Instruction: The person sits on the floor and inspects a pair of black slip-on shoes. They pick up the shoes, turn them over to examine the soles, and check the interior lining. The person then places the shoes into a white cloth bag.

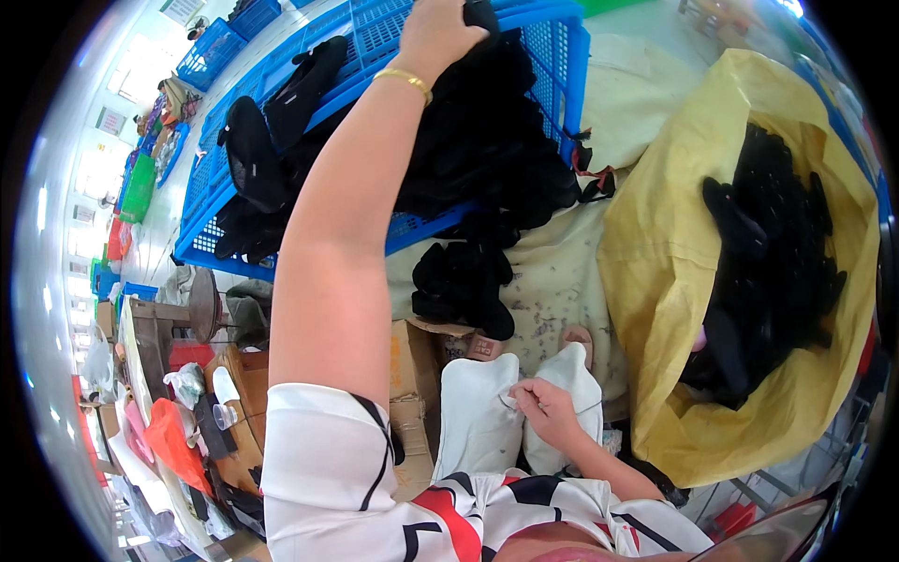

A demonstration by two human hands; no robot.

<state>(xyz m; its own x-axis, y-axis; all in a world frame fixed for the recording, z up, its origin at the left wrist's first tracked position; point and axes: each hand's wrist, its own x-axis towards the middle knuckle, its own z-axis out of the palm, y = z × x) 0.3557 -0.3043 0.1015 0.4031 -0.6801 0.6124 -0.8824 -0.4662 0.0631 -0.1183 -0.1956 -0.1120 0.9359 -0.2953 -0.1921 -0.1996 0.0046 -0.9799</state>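
Observation:
My left arm reaches far forward over a blue plastic crate, and my left hand [438, 39] is closed on a black shoe-like piece [480, 21] at the crate's far side. My right hand [546, 412] rests over my lap, its thumb and finger pinching something thin and light that I cannot make out. Dark heaps of black cloth shoe-like pieces [478, 140] fill the blue crate [573, 70]. Two black shoes [253, 155] lie by its left part. A smaller black pile [461, 286] sits on the pale sheet in front of my feet.
A large yellow sack [660, 244] stands gaping at the right with more black pieces [773, 253] inside. Cardboard boxes [409, 361] are beside my left leg. Farther left are a cluttered bench, an orange-red bag [178, 445], a round stool [204, 304] and a green crate [138, 187].

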